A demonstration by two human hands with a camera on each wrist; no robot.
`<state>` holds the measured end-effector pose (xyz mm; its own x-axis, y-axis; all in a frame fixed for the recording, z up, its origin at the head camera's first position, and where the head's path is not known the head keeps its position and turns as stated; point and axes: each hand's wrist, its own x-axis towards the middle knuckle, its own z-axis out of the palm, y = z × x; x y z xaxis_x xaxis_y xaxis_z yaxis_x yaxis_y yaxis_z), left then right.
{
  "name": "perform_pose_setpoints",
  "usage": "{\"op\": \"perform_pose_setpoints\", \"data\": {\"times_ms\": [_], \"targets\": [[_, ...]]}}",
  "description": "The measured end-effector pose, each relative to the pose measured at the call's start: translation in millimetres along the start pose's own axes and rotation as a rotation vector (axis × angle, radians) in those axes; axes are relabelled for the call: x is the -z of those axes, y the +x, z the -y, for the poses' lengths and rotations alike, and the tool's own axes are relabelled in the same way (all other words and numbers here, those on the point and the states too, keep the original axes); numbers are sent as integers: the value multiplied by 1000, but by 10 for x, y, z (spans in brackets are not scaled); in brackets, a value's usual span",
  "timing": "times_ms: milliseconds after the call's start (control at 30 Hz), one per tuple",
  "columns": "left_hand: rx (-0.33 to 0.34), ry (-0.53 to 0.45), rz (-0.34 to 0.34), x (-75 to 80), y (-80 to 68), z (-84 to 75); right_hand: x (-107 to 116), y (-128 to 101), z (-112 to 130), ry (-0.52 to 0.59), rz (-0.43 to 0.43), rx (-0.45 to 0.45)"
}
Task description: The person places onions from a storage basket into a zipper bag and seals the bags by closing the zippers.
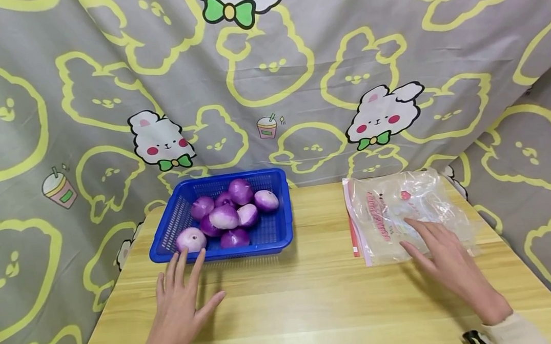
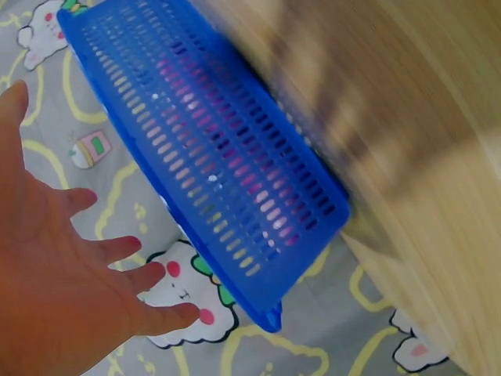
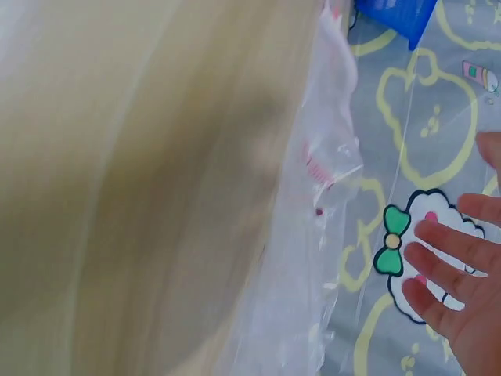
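Tabletop [image 1: 309, 304] fills the lower half of the head view, cartoon-rabbit cloth [image 1: 299, 89] behind and around it. Blue basket [image 1: 278, 228] sits left of centre in the frame, long axis running left-right across the picture, open side up, onions [image 1: 226, 216] piled in it, roughly eight. Plastic bags [image 1: 397, 213] lie flat at right of centre, a small stack, long axis running front-to-back, tilted a little; I can't tell which end is the mouth. My left hand [image 1: 181, 299] is spread wide, fingers straight, holding nothing, fingertips right at the near basket wall by the front-left onion [image 1: 191, 239]; touching or just short, can't tell. My right hand [image 1: 441, 257] lies flat with straight fingers on the near part of the top bag, pressing, not gripping. Risks as I judge them: basket is light and its left end sits near the tabletop's left edge, so a shove from my left hand could slide or tip it and roll onions off. Bags are slick, so a flat palm may drag the whole stack instead of separating one, or push it off the right edge. Both wrist views are motion-blurred, so little detail there.
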<state>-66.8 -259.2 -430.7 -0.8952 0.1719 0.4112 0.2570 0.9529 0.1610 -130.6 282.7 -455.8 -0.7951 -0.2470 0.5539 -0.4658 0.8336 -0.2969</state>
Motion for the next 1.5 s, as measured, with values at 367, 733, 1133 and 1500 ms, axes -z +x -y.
{"op": "perform_pose_setpoints", "data": {"times_ms": [367, 733, 1133, 1500], "targets": [[-23, -72, 39, 31, 5, -173, -269, 305, 224, 11, -7, 14], [-207, -192, 5, -91, 107, -595, -517, 829, 449, 38, 419, -190], [-312, -313, 113, -279, 344, -1110, -560, 835, 357, 35, 606, -375], [-409, -441, 223, -592, 595, -1419, -750, 804, 215, 37, 611, -344]]}}
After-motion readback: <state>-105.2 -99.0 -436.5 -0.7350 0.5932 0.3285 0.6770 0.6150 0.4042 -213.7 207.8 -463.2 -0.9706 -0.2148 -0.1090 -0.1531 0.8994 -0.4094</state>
